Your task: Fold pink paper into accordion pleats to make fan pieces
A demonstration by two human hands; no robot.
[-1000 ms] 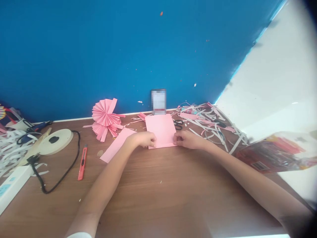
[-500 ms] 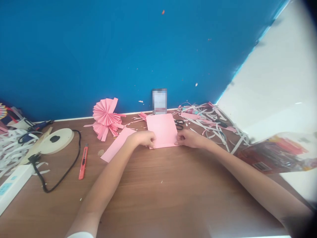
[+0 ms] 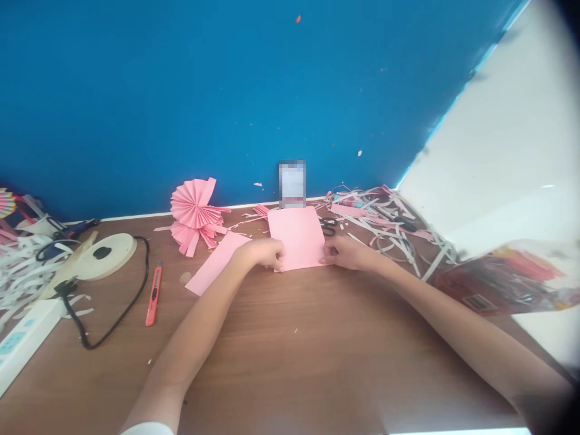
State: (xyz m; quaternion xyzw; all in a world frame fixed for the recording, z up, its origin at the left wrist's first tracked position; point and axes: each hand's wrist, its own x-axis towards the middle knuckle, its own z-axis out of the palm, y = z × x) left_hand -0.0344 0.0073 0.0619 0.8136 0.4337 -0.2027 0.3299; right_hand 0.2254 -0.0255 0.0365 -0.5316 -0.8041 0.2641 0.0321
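Note:
A sheet of pink paper (image 3: 299, 235) lies between my hands, its near edge toward me. My left hand (image 3: 270, 254) pinches the sheet's near left corner, fingers curled. At the near right corner, my right hand (image 3: 341, 251) grips the same sheet between thumb and fingers. Another pink paper piece (image 3: 217, 263) lies flat beside my left forearm. Farther left stand pleated pink paper fans (image 3: 194, 205). Behind my right hand, black scissor handles (image 3: 328, 226) stick out partly from behind the sheet.
A red utility knife (image 3: 154, 294), a roll of white tape (image 3: 111, 257), a black cable (image 3: 138, 290) and a white power strip (image 3: 31, 338) lie left. Paper strips (image 3: 385, 211) clutter the back right near a plastic bag (image 3: 493, 284). A phone-like device (image 3: 292, 184) leans on the blue wall (image 3: 226, 90).
Almost nothing differs. Both hands stay at the sheet's near corners, and the view has shifted very slightly.

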